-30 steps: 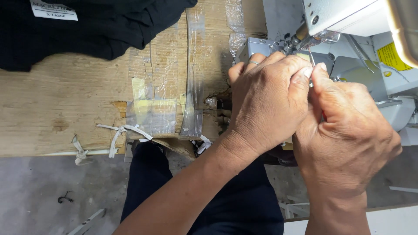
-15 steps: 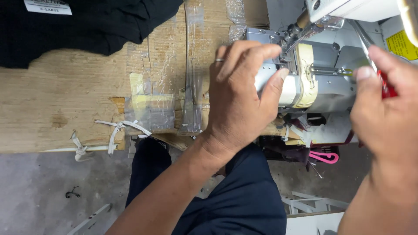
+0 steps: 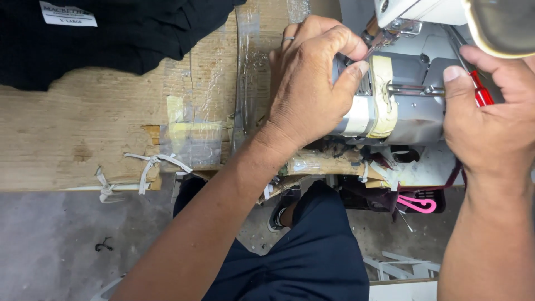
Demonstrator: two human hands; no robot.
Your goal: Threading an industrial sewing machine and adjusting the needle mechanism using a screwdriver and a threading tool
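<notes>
My left hand (image 3: 312,83) rests on the grey arm of a sewing machine (image 3: 407,106), its fingers curled at the needle area, thumb against the tape-wrapped end; whether it pinches anything I cannot make out. A ring sits on one finger. My right hand (image 3: 490,117) grips a red-handled screwdriver (image 3: 480,93), whose metal shaft runs up and left toward the machine's head. Bands of tan and white tape (image 3: 382,100) wrap the machine's arm.
A worn wooden table (image 3: 72,139), patched with clear tape, stretches left. Black folded garments (image 3: 111,33) with a white label lie at its far left. White cloth ties (image 3: 150,167) hang at the table edge. A pink object (image 3: 418,203) sits below the machine.
My hands, clasped together at the needle a second ago, have parted. The right hand moved right with the screwdriver; the left stays on the machine's arm.
</notes>
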